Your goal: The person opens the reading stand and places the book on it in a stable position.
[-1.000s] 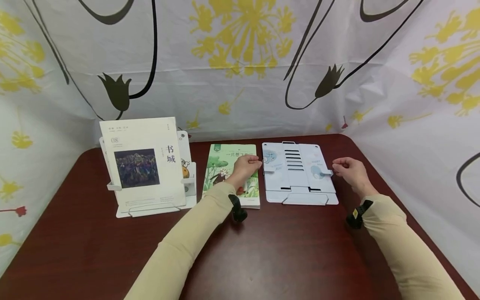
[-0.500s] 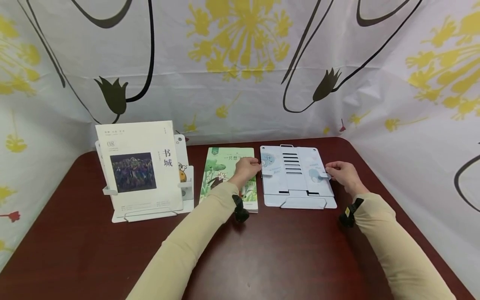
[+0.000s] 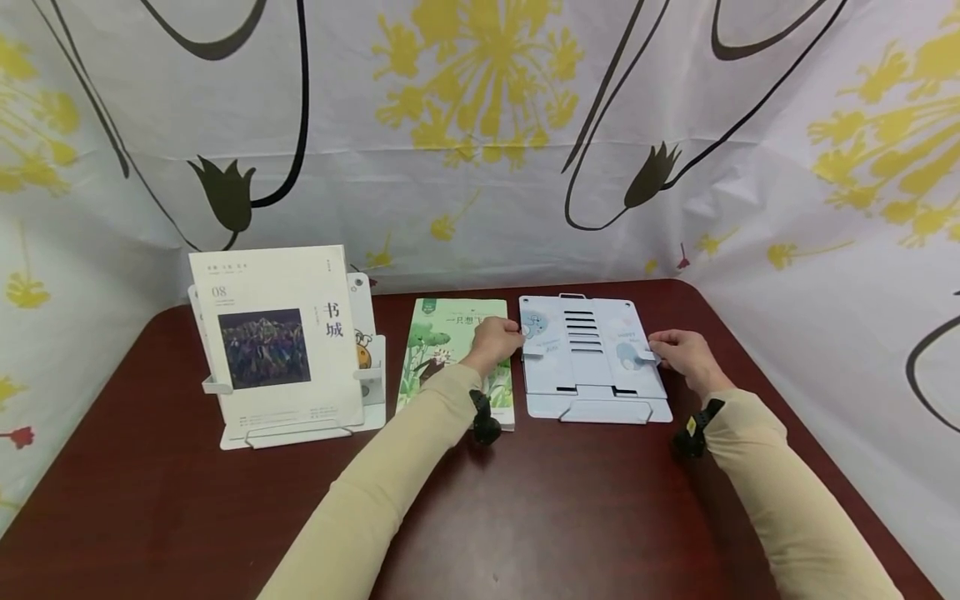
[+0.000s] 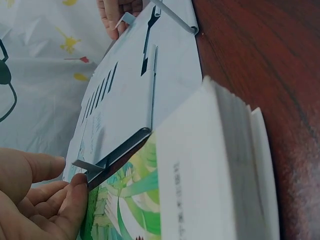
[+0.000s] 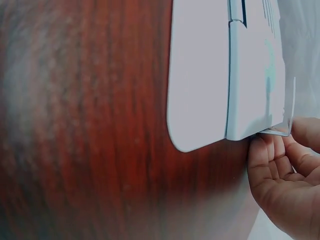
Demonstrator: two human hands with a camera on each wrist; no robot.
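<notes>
A white folding book stand [image 3: 592,367] with pale blue prints lies flat at the back right of the table, slots down its middle. My left hand [image 3: 491,343] is over the green book [image 3: 438,337], its fingertips right at the stand's left edge. In the left wrist view, the thumb [image 4: 47,166] is slightly apart from the left side clip [image 4: 89,165], fingers below it. My right hand [image 3: 686,357] holds the right side clip [image 5: 287,131] between thumb and fingers at the opposite edge.
A second white stand [image 3: 371,333] stands raised at the left, holding a cream magazine [image 3: 262,275] with a dark picture. The dark red table [image 3: 480,517] ends at a patterned white cloth [image 3: 465,217] behind and on both sides.
My right hand has moved inward to the stand's right edge, and the right clip sticks out less than before. The left hand has stayed at the left edge. The view has shifted slightly.
</notes>
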